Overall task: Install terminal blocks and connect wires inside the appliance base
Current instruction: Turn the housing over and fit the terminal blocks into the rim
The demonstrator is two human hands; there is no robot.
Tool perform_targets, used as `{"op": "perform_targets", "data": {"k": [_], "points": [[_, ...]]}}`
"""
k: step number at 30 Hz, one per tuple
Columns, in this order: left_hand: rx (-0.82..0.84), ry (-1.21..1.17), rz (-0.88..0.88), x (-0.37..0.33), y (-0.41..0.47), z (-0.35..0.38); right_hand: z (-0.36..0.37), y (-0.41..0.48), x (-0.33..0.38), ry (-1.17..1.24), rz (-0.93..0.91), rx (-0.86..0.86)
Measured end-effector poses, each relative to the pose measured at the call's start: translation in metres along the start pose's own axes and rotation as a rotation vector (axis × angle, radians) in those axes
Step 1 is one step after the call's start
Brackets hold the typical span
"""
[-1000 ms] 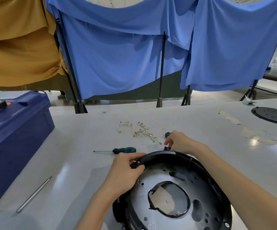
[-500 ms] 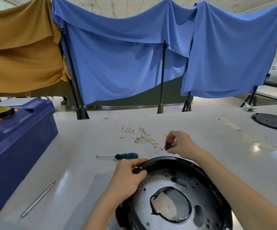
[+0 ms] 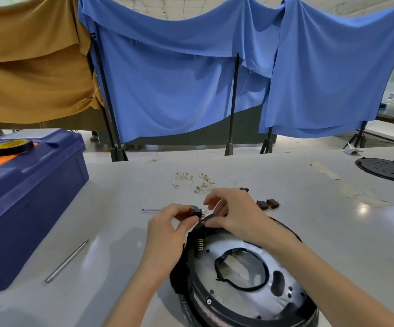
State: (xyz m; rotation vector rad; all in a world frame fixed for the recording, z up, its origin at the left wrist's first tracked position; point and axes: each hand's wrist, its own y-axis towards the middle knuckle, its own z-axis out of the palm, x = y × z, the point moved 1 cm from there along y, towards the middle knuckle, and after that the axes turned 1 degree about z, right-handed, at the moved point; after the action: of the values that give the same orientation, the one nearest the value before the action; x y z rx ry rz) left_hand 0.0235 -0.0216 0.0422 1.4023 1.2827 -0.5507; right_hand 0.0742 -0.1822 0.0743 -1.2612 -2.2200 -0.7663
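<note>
Blue cloths [image 3: 191, 79] hang behind the grey table [image 3: 332, 232] that I look down on. I see the left hand [image 3: 165, 230] pinching a small black terminal block [image 3: 196, 212] between thumb and fingers, right at the far edge of the appliance base [image 3: 205, 279]. The right hand [image 3: 233, 211] is just beside it, fingers curled over that same black rim. The base lies under both wrists, shiny plate facing up. Two more blocks [image 3: 267, 204] sit just right of the right hand. A bunch of wires [image 3: 198, 182] lies just past its fingers. A screwdriver [image 3: 151, 210] pokes out left of the left hand. Further left lie a metal rod [image 3: 67, 260] and a blue toolbox [image 3: 26, 197].
</note>
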Motion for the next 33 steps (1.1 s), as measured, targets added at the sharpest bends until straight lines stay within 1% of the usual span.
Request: {"op": "perform_targets", "data": {"k": [2,3,6,10,13,16,19,23,25,29,31,33], "points": [[-0.027,0.008,-0.002,0.005,-0.006,-0.010,0.005,-0.004,-0.004,-0.245,-0.012,0.036],[-0.027,0.012,-0.006,0.008,-0.010,-0.015,0.007,-0.006,-0.005,-0.313,-0.015,0.072],[-0.011,0.038,-0.033,0.015,-0.022,-0.026,0.012,-0.007,-0.004,-0.432,-0.021,0.144],[0.042,0.032,-0.065,0.018,-0.029,-0.035,0.015,-0.001,0.000,-0.506,0.000,0.114],[0.079,0.042,-0.082,0.021,-0.032,-0.038,0.016,0.005,-0.001,-0.492,0.026,0.160],[0.099,0.062,-0.100,0.022,-0.035,-0.037,0.016,0.009,-0.005,-0.430,0.042,0.177],[0.089,0.066,-0.112,0.022,-0.035,-0.036,0.017,0.013,-0.006,-0.393,0.043,0.165],[0.028,0.104,-0.058,0.016,-0.038,-0.031,0.016,0.017,-0.002,-0.282,0.039,0.175],[-0.004,0.134,-0.054,0.016,-0.038,-0.028,0.015,0.014,0.000,-0.238,0.023,0.148],[-0.053,0.191,-0.042,0.021,-0.041,-0.025,0.012,0.000,0.007,-0.284,-0.043,0.020],[-0.071,0.230,-0.032,0.023,-0.041,-0.023,0.013,-0.011,0.015,-0.232,-0.081,0.034],[-0.073,0.258,-0.030,0.025,-0.041,-0.022,0.020,-0.021,0.021,-0.195,-0.116,0.103]]}}
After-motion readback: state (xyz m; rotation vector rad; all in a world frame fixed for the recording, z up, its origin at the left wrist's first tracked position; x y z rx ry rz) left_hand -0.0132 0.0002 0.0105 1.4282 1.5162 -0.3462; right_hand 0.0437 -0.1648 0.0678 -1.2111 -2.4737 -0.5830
